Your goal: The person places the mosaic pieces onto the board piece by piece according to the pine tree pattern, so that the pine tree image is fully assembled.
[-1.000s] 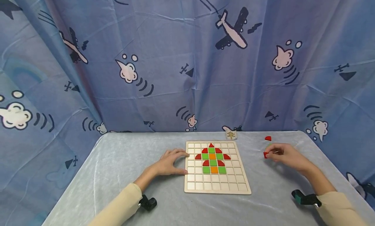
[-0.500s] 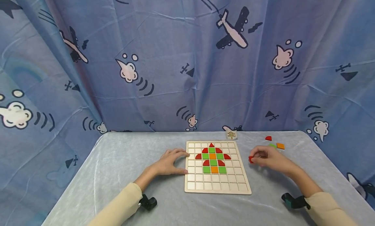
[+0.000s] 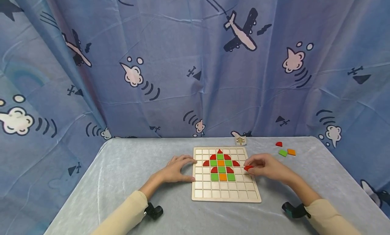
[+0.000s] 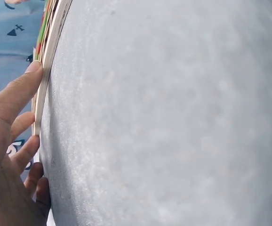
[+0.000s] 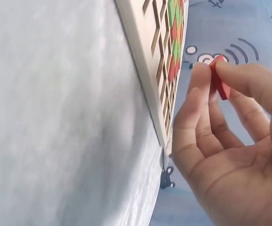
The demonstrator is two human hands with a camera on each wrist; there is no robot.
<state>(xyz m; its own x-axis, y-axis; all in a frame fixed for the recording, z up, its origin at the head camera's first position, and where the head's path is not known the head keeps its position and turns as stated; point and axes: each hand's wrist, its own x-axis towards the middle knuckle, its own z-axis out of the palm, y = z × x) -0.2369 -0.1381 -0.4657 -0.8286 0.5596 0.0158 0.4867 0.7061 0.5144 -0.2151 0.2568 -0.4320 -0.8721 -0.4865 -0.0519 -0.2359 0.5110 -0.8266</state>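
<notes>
A wooden grid board (image 3: 207,193) lies on the table, with red, green and orange tiles forming a tree-like figure around the green tile (image 3: 221,169). My left hand (image 3: 175,170) rests against the board's left edge, thumb and fingers spread along it; the left wrist view shows the fingertips at the wooden rim (image 4: 43,94). Over the board's right edge, my right hand (image 3: 268,166) pinches a small red tile (image 3: 248,168) between thumb and fingertips. In the right wrist view the red tile (image 5: 221,82) stands on edge in the pinch, above the board.
Beyond my right hand lie a loose red quarter-round tile (image 3: 279,144), a green tile (image 3: 283,153) and an orange tile (image 3: 291,152). A small patterned card (image 3: 240,140) sits behind the board. A blue printed curtain (image 3: 170,59) hangs along the table's far edge.
My right hand has carried the red tile leftward from the loose tiles to the board's right edge, uncovering the green and orange tiles. My left hand has stayed at the board.
</notes>
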